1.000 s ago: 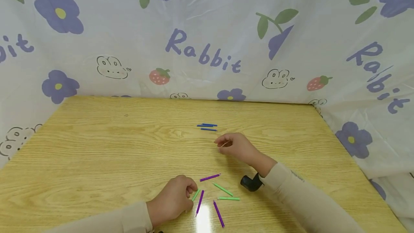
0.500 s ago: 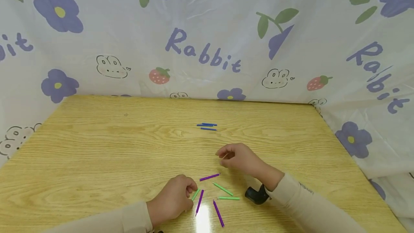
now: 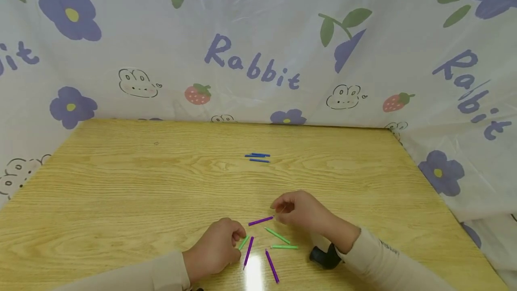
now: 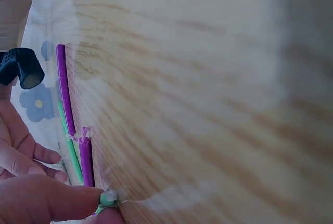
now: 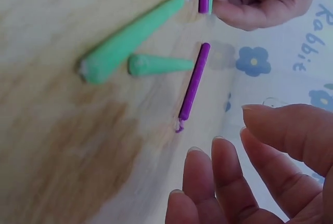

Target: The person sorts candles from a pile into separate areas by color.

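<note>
My left hand [image 3: 216, 248] rests low over the table, thumb and fingertip pinching a thin green candle [image 4: 108, 198]. Right beside it lies a purple candle [image 3: 248, 253]. My right hand [image 3: 304, 214] hovers with thumb and fingers apart and nothing between them, as the right wrist view shows. Near its fingertips is a second purple candle [image 3: 260, 221]. Two more green candles, one slanted [image 3: 278, 235] and one level [image 3: 284, 247], lie between the hands. A third purple candle [image 3: 272, 266] points toward the front edge.
Farther back on the wooden table [image 3: 161, 178], several blue candles [image 3: 258, 157] lie side by side. A printed cloth [image 3: 258, 35] hangs behind and at the sides. A black wrist-worn device [image 3: 325, 257] sits under the right wrist.
My right hand has come back from near the blue candles toward the purple and green ones, staying empty. The left hand keeps its hold on the green candle in the same place.
</note>
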{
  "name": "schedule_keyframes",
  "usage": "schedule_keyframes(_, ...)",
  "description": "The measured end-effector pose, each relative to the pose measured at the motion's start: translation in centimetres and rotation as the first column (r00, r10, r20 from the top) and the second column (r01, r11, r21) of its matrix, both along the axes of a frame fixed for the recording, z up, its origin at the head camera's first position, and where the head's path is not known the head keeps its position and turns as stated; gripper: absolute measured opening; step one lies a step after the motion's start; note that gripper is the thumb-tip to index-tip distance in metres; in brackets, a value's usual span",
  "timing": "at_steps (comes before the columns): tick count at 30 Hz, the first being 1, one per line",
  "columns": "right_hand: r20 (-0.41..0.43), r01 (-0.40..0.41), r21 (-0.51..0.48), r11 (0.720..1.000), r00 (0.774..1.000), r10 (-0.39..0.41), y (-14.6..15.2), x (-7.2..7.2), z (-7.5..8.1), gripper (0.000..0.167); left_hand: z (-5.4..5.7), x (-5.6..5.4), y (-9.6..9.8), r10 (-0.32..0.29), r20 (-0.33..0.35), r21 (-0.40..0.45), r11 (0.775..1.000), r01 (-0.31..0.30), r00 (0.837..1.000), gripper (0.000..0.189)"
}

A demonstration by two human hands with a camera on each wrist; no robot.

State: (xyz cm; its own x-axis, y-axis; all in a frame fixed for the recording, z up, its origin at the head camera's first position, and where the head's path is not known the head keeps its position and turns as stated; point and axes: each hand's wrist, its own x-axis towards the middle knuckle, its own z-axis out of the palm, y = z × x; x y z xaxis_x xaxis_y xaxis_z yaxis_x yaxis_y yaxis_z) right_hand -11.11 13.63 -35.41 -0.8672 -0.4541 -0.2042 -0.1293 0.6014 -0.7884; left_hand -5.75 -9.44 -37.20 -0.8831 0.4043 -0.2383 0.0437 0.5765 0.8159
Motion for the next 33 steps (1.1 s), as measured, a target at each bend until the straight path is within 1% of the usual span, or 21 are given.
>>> schedule_keyframes(8,0.014,-0.014,0.012,1.0,1.0,0.014,0.2,0.6,-0.1,0.018,0.0,-0.1,0.1,0.002,-0.002,-0.005,1.0,-0.002,1.0,0.032)
schedule_keyframes(13,0.009,-0.014,0.058,0.998,1.0,0.013,0.2,1.1,-0.3,0.017,0.1,0.0,0.1,0.005,-0.004,-0.01,1.0,-0.005,1.0,0.031)
schedule_keyframes(20,-0.018,-0.048,0.107,0.993,0.999,0.051,0.1,1.6,-0.6,0.017,0.2,0.0,0.2,0.003,-0.012,-0.024,1.0,-0.004,1.0,0.032)
schedule_keyframes(25,-0.032,-0.073,0.107,0.992,0.997,0.077,-0.1,1.8,-0.6,0.016,0.4,0.0,0.3,-0.007,-0.026,-0.05,0.999,0.006,1.0,0.029)
schedule_keyframes(30,-0.068,-0.102,0.101,0.99,0.992,0.109,0.0,1.9,-0.6,0.015,0.6,-0.2,0.5,-0.002,-0.01,-0.072,0.997,0.001,1.0,0.028)
schedule_keyframes(33,-0.071,-0.112,0.1,0.989,0.99,0.119,0.1,2.0,-0.5,0.015,0.6,-0.2,0.6,0.001,-0.007,-0.078,0.997,-0.002,1.0,0.028)
